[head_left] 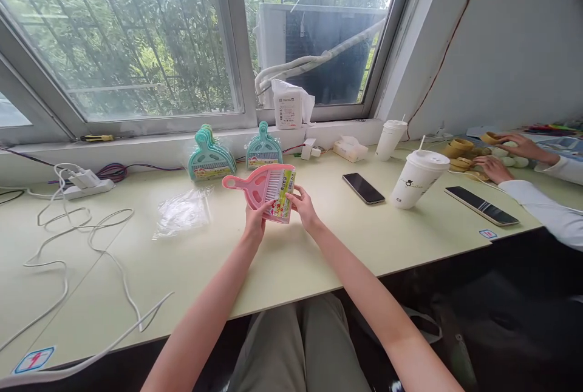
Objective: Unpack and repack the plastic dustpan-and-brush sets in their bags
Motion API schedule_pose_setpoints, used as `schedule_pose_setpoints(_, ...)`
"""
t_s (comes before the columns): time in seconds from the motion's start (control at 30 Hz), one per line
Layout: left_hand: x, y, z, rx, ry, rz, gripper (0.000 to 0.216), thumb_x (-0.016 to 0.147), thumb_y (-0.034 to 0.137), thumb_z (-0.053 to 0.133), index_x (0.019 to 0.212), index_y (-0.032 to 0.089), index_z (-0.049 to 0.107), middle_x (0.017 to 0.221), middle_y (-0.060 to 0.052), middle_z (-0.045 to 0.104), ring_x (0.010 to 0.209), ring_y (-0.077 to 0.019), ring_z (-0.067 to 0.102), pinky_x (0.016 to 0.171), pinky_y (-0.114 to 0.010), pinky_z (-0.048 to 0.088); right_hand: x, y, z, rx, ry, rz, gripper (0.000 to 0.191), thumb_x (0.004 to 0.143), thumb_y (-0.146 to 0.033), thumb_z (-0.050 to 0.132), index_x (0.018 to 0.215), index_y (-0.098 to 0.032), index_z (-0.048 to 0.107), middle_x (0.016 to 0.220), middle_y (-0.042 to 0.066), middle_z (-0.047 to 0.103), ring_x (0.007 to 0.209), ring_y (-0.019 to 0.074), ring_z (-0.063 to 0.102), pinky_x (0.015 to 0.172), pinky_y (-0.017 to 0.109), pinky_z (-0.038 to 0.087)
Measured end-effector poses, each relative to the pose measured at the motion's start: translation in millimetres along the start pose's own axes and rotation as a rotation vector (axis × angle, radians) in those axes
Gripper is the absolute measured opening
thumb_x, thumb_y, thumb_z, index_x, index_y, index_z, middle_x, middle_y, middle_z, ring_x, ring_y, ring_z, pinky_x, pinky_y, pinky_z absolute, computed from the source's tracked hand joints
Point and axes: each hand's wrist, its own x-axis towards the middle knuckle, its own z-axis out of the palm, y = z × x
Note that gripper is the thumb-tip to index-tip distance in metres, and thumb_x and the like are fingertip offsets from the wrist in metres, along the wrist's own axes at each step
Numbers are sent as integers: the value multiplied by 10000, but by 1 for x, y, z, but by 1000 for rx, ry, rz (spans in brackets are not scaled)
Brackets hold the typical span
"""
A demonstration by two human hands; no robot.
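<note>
A pink mini dustpan and brush set [259,189] with a printed card label is held above the table, tilted, its handle pointing left. My left hand [255,219] grips its lower edge, fingers closed. On the label end, my right hand [304,206] closes around the right edge, thumb on the front. Some fingers of both hands are hidden behind the set. Clear plastic bags [183,212] lie flat to the left. Behind stand a stack of green dustpan sets [211,155] and a smaller green dustpan group [263,148].
White cables [93,228] and a power strip [88,189] spread over the left. At right are a phone [363,189], a large white cup [419,179], another cup [390,139] and a second phone [481,205]. A co-worker's hands [505,158] handle yellowish rolls at far right.
</note>
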Motion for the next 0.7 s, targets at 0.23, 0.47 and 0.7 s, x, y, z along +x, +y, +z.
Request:
schedule_pose_setpoints(0.23,3,1,-6,61,9,11,618,574,228,831,1141,178,591,1116,-96,687,1025,-262,655,879,-385,535,2,8,-3,57,-68,52,415,681,-435,762,997,-223,596,1002,36,721,797,177,692,699,315,572)
schedule_pose_setpoints(0.47,6,3,-7,101,8,-8,672,560,232,833,1175,182,568,1118,-104,684,998,-262,664,853,-381,543,5,8,-6,45,-70,58,461,652,-488,781,975,-174,678,971,74,735,779,194,699,701,320,575)
schedule_pose_setpoints(0.7,6,2,-9,108,-31,9,614,558,244,836,1119,161,599,1064,-106,696,987,-272,665,855,-394,545,4,11,-8,74,-82,56,458,626,-457,812,971,-179,695,1013,78,730,845,219,703,764,370,584)
